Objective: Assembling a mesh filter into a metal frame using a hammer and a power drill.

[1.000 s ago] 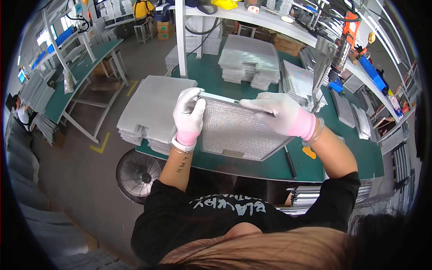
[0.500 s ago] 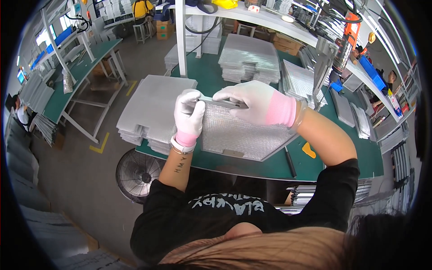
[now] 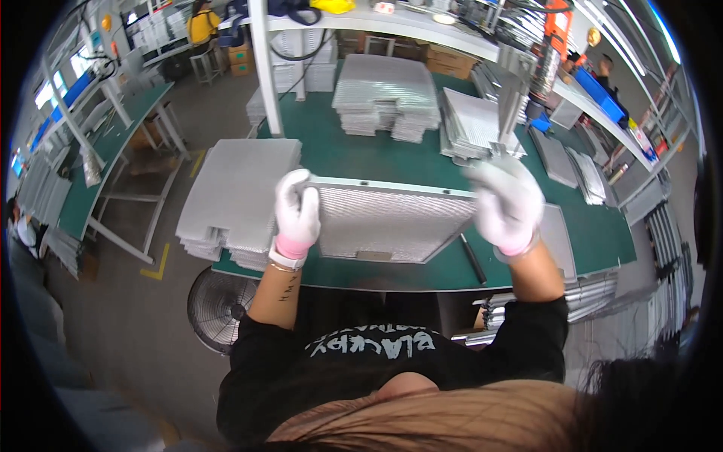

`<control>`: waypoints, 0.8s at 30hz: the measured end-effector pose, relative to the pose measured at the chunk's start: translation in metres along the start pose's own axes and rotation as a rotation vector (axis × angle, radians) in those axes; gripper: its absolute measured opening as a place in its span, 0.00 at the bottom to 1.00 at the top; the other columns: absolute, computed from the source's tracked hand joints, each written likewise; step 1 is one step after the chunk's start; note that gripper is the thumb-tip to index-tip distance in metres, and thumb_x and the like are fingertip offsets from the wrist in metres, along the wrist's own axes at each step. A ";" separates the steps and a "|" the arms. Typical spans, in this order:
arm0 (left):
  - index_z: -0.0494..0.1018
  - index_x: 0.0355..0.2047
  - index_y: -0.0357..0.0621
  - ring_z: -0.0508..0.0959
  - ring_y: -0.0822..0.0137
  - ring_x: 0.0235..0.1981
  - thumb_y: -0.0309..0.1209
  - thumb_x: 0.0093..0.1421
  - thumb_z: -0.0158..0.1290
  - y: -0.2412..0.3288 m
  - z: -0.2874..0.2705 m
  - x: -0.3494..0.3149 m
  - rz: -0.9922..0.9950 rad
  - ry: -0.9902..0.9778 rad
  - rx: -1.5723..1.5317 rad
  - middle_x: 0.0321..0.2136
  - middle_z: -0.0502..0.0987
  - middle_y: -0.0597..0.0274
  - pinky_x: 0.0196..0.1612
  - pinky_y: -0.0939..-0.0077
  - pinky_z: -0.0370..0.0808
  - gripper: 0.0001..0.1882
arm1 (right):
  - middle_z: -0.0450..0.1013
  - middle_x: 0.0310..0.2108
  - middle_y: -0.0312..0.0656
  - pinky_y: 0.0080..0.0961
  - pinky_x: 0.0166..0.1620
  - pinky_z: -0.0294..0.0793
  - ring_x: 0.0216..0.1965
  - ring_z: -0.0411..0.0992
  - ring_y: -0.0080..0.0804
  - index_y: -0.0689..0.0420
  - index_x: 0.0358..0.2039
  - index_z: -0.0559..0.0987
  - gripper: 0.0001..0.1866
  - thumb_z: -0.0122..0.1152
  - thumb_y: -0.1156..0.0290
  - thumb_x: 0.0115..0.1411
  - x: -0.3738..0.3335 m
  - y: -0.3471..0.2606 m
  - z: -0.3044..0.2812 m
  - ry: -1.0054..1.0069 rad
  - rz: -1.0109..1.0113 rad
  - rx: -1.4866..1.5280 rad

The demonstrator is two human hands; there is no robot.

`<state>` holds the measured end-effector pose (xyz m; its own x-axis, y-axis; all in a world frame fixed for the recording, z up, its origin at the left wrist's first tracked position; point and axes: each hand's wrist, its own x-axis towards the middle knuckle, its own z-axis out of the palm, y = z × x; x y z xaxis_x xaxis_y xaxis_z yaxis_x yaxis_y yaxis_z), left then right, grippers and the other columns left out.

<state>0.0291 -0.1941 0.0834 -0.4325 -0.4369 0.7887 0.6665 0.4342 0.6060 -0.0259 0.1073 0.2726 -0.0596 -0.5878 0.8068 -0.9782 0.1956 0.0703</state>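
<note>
A silver mesh filter panel [image 3: 399, 226] with a metal rim along its far edge is tilted up over the green table's front part. My left hand [image 3: 297, 215], in a white glove with a pink cuff, grips its far left corner between thumb and fingers. My right hand [image 3: 508, 203], gloved the same way, is at the panel's far right corner; its fingers are smeared by motion, so their grip is unclear. A black-handled tool [image 3: 474, 260] lies on the table beside the panel's right edge. Another flat grey panel [image 3: 559, 239] lies partly behind my right wrist.
Stacked mesh panels stand left [image 3: 237, 177] and at the back [image 3: 388, 90]; thinner sheets [image 3: 478, 124] lie back right. An orange power tool [image 3: 553, 38] hangs above there. A white post [image 3: 265, 75] rises from the table. A floor fan [image 3: 222, 309] stands front left.
My right hand has moved right from the middle of the panel's far edge to its right corner. The far rim now shows along its length. The whole view has shifted somewhat.
</note>
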 end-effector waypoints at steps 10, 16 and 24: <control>0.72 0.45 0.53 0.76 0.60 0.22 0.29 0.56 0.50 0.140 0.148 0.094 0.950 -1.100 0.408 0.20 0.73 0.63 0.25 0.68 0.72 0.15 | 0.70 0.44 0.53 0.46 0.48 0.74 0.46 0.72 0.53 0.58 0.58 0.66 0.28 0.56 0.63 0.58 -0.317 0.043 0.074 -0.689 1.158 -0.460; 0.71 0.48 0.54 0.76 0.64 0.21 0.34 0.54 0.54 0.087 0.182 0.056 0.887 -1.173 0.501 0.18 0.71 0.66 0.24 0.70 0.69 0.19 | 0.69 0.53 0.60 0.43 0.52 0.71 0.51 0.70 0.58 0.62 0.62 0.60 0.28 0.50 0.70 0.63 -0.301 0.031 0.024 -0.321 1.206 0.005; 0.75 0.31 0.45 0.66 0.61 0.17 0.50 0.36 0.67 0.071 0.187 0.012 0.576 -0.626 0.466 0.14 0.64 0.65 0.25 0.65 0.63 0.27 | 0.73 0.33 0.43 0.26 0.37 0.74 0.30 0.73 0.32 0.63 0.65 0.60 0.32 0.57 0.77 0.61 -0.148 -0.017 -0.137 -0.283 0.643 -0.018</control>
<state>-0.0424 -0.0207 0.1555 -0.4496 0.3802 0.8083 0.6279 0.7781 -0.0168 0.0262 0.2981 0.2325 -0.6772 -0.5323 0.5080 -0.7281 0.5847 -0.3579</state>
